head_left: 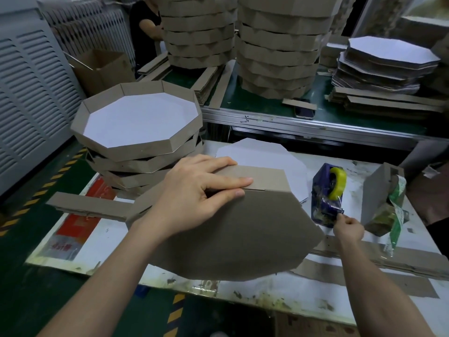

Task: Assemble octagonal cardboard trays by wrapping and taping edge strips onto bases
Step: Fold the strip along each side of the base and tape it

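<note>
1. The left hand (194, 190), at the end of the nearest forearm, lies across the far wall of the brown octagonal cardboard tray (230, 239). The tray sits bottom-up and tilted on the white desk (116, 239). This grip is spread, with the fingers straight and pressing, not clasping.
2. Under those fingertips the brown cardboard edge strip (262, 177) shows a stepped joint where its two ends meet. Pressing there probably stops the wrap from springing apart until tape goes on.
3. Right of the tray, the right hand (348, 227) has its fingers curled. This grip is pinched at the cutter end of the blue tape dispenser (326, 198) with its yellow roll, likely to draw a piece for the joint.
4. Left of the tray stands a stack of finished open-topped trays (141, 142), within easy reach. Just beyond the tray a white octagonal base sheet (267, 154) lies flat, probably the next blank.
5. The tape's loose end is too thin to make out. The tray's inside faces away, so I cannot tell whether the strip is seated all round. The left forearm covers part of the loose brown strips (85, 205) left of the tray.
</note>
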The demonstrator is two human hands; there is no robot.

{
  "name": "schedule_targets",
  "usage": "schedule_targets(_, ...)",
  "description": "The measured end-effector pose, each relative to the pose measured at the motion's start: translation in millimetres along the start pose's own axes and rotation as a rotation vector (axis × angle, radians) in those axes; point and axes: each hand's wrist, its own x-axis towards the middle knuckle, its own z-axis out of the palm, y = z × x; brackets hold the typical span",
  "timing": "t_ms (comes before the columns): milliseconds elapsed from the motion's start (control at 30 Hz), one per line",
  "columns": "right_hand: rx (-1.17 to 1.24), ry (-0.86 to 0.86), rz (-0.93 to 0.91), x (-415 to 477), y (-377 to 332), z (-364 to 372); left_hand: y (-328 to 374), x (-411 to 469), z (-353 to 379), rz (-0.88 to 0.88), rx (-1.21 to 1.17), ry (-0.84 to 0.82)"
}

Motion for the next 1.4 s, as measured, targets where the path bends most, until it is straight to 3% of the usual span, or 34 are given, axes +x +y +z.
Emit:
schedule_targets(467,0.144,0.022,0.129,-2.7,3.3,-2.8,8.2,10.7,6.3,0.014,0.035,-0.016)
schedule_targets(600,0.441,0.106,0.264,-34.2,-50.1,-0.7,11.6,13.6,8.1,0.034,0.062,-0.019)
schedule_targets(667,0.642,-0.095,0.298,-56.7,-91.8,-7.8,10.8,11.6,6.6,0.045,0.066,-0.023)
schedule_targets(767,0.829,-0.592,0.219,-105.1,-156.7,-30.2,4.6,6.8,3.2,0.030,0.050,-0.024)
schedule_targets(833,0.840,-0.850,0.121,-144.0,-193.0,-45.6,-0.9,3.8,1.6,0.013,0.029,-0.013)
schedule_targets(933,0.715,-1.074,0.003,-202.5,-227.1,-60.7,-11.1,-0.4,0.2,-0.033,0.010,0.023)
schedule_targets(1133,0.459,-1.296,-0.040,-268.1,-233.6,-67.8,-23.8,-10.9,-7.0,-0.063,-0.082,-0.015)
schedule_targets(1400,0.379,-1.334,0.041,-296.8,-204.8,-72.3,-21.4,-19.8,-12.9,-0.026,-0.053,-0.066)
